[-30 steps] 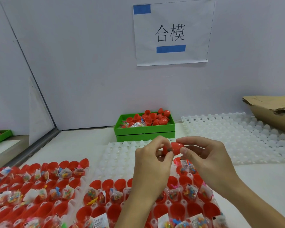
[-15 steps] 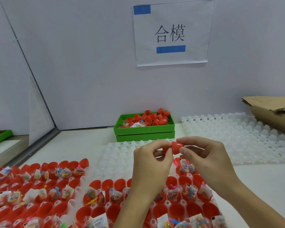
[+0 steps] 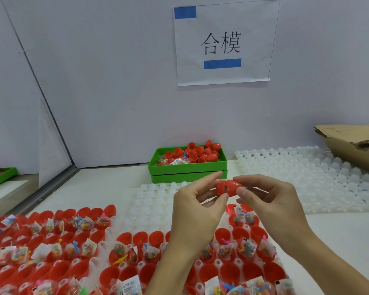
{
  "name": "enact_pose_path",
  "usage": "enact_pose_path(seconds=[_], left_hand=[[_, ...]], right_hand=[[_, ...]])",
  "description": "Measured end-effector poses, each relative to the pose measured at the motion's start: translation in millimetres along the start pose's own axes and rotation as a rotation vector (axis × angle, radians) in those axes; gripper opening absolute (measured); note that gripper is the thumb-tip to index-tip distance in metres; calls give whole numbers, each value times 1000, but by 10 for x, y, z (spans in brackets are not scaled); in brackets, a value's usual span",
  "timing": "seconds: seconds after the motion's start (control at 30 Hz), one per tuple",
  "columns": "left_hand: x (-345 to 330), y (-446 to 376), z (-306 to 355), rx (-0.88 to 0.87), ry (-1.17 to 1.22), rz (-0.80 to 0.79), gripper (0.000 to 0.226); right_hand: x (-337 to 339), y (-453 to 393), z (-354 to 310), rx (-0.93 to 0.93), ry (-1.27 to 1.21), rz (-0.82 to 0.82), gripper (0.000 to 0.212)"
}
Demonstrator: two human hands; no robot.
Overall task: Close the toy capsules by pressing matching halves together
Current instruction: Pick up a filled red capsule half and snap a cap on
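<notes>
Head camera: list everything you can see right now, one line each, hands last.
Capsule: one, red, held in the air between both hands, halves together.
Open capsule halves: many, red, some with bagged toys, in white trays at the front.
Green tray: one, stacked on a second, by the back wall, holding loose red halves.
Empty white trays: translucent, middle and right of the table.
Paper sign: one, white with blue tape, on the wall.
Cardboard: brown, far right.
Second green tray: far left edge.
Left hand: fingers pinch the capsule's left end.
Right hand: fingers pinch its right end.
</notes>
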State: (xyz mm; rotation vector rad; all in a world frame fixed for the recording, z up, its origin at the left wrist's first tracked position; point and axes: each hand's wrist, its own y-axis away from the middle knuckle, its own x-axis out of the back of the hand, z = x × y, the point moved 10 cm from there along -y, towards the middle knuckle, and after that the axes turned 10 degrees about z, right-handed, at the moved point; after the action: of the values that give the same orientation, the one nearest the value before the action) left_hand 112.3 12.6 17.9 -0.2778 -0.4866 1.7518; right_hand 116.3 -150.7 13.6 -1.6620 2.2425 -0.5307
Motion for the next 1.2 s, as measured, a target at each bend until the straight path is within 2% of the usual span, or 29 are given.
enact_pose_path(seconds=[0.33,0.5,0.7,0.9,1.0,1.2], left_hand=[[0,-29,12,6,37,-44,28],[-41,-13,-11,30,31,-101,35],[-5,-27,3,14,-36,-51,36],[-6,-27,46,-2,-27,-47,38],[-4,-25,42,-15,-32,-37,37],[-13,-15,36,-72,-85,-21,36]], right_hand=[[-73,31,17,-49,-14,-90,22],[-48,14,6,-41,-31,-71,21],[-65,29,-16,-49,-61,-84,34],[-52,42,-32,-45,-61,-74,31],[-62,48,-27,-40,-64,-72,23],[-60,57,-40,-3,-35,-51,32]])
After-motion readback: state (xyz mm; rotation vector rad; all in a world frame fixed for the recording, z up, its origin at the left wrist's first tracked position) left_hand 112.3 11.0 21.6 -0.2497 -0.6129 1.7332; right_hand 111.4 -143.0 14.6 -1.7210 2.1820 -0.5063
